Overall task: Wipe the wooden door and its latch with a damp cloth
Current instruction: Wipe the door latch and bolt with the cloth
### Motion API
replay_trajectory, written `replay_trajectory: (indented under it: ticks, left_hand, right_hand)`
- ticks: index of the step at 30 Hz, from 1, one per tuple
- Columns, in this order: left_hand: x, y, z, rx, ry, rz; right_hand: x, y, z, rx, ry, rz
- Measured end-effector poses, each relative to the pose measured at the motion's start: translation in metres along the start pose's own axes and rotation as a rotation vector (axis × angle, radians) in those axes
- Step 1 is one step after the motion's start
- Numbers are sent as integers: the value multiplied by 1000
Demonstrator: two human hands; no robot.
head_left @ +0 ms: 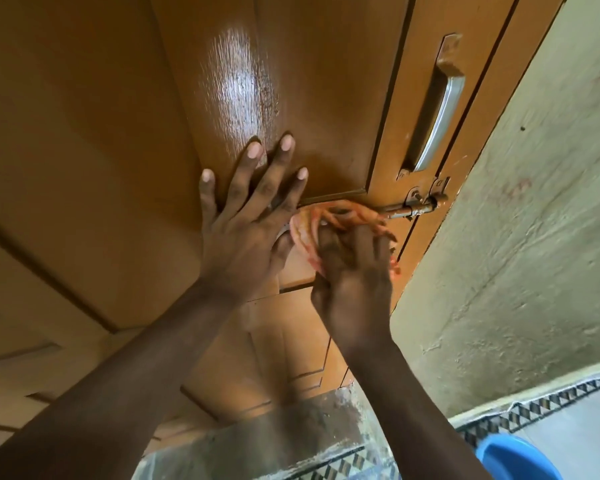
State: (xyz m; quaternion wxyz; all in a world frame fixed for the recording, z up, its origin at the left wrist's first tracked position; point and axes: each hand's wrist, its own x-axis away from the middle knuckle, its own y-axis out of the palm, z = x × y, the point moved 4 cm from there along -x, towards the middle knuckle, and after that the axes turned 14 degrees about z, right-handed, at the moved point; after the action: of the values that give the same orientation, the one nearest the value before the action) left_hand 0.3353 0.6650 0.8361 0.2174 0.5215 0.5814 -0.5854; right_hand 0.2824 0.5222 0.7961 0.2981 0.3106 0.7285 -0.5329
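Note:
The brown wooden door (111, 140) fills the left and middle of the head view, with a wet sheen on its raised panel. My left hand (246, 216) lies flat on the panel, fingers spread. My right hand (354, 268) grips a bunched orange cloth (333, 220) and presses it on the door at the inner end of the rusty sliding latch (416, 206). The bolt's outer part sticks out to the right of the cloth. A metal pull handle (437, 116) is mounted above the latch.
A rough pale green wall (534, 237) stands right of the door. At the bottom, a patterned tile border (534, 407) and a stained threshold (312, 431). A blue plastic basin (513, 459) sits on the floor at lower right.

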Motion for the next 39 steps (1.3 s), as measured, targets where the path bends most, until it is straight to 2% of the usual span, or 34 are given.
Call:
replay_trajectory:
  ticks: [3,8,13,17,21,23,25,27,29,30,33,35,36,39]
  left_hand:
    - [1,-2,0,2,10,36]
    - [-3,-8,3,17,14,21]
    - [-2,-8,1,2,17,-5]
    - [-2,-10,3,-4,32,0]
    - [-2,-8,4,-10,3,17]
    - [-3,-11,8,-20,0,-2]
    - [-5,-15,14,-8,12,-15]
    - [-7,-17,15,-7,25,-20]
    - [-8,-15,16,5,60,-23]
    - [-8,-14,18,19,95,-21]
    - [-3,-7,28,79,246,-40]
    - [0,-1,34,90,321,-88]
    - [2,1,35,91,339,-104]
    - [6,8,31,111,328,-114]
  right_hand:
    - [-1,-5,5,36,-142,-82]
    - [-14,-13,7,85,38,-50]
    - [-14,-14,-4,93,-120,-171]
    - [-13,-21,18,85,32,-139]
    - [-8,-8,-9,61,-79,-99]
    - [-3,-7,-1,18,-99,-100]
    - [4,-14,23,-54,4,-74]
    - [8,-21,52,-184,236,44]
    - [0,-19,70,-212,364,148]
    - [-6,-14,72,-182,355,150]
    - [-8,0,63,-15,100,85]
    - [-2,1,70,42,26,66]
    - [-4,-1,76,53,55,92]
    - [-15,-3,85,10,296,177]
